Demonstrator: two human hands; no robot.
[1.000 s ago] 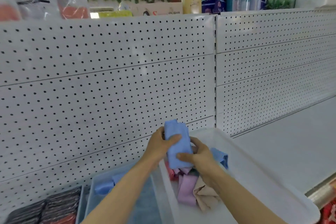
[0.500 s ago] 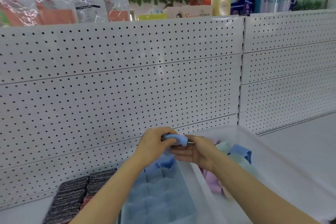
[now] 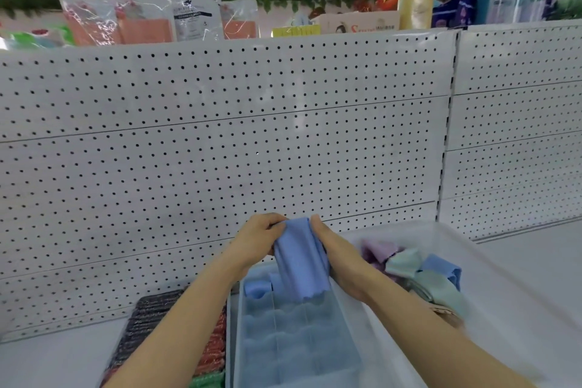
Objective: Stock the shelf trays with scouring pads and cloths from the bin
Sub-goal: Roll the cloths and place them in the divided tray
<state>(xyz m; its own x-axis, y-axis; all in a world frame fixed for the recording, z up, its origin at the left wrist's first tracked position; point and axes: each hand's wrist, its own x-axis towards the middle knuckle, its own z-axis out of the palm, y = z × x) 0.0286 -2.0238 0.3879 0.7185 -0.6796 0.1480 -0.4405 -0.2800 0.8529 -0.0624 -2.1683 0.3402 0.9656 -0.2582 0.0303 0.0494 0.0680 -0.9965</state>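
1. While both hands work at lower centre of the frame, the left hand (image 3: 257, 242) and right hand (image 3: 341, 257) each have their fingers curled onto the top edge of one folded blue cloth (image 3: 300, 258), which hangs tilted over the far end of the clear cloth tray (image 3: 234, 340).
2. Step in hand, as I judge it: seat this cloth upright in the back row. Best done by keeping the fold pinched tight, lowering the bottom edge first, tucking it just beside the blue cloth (image 3: 257, 288) already standing there, then letting go evenly so it does not unroll.
3. Counts: two trays on the shelf (image 3: 56, 359). The scouring pad tray (image 3: 176, 331), lower left, is packed with dark and red pads plus a green one at the bottom edge; too many and too blurred to count.
4. Cloth tray holds rows of blue cloths; exact number unclear.
5. Bin (image 3: 472, 246), lower right: roughly five or six loose cloths remain, purple, mint and blue.
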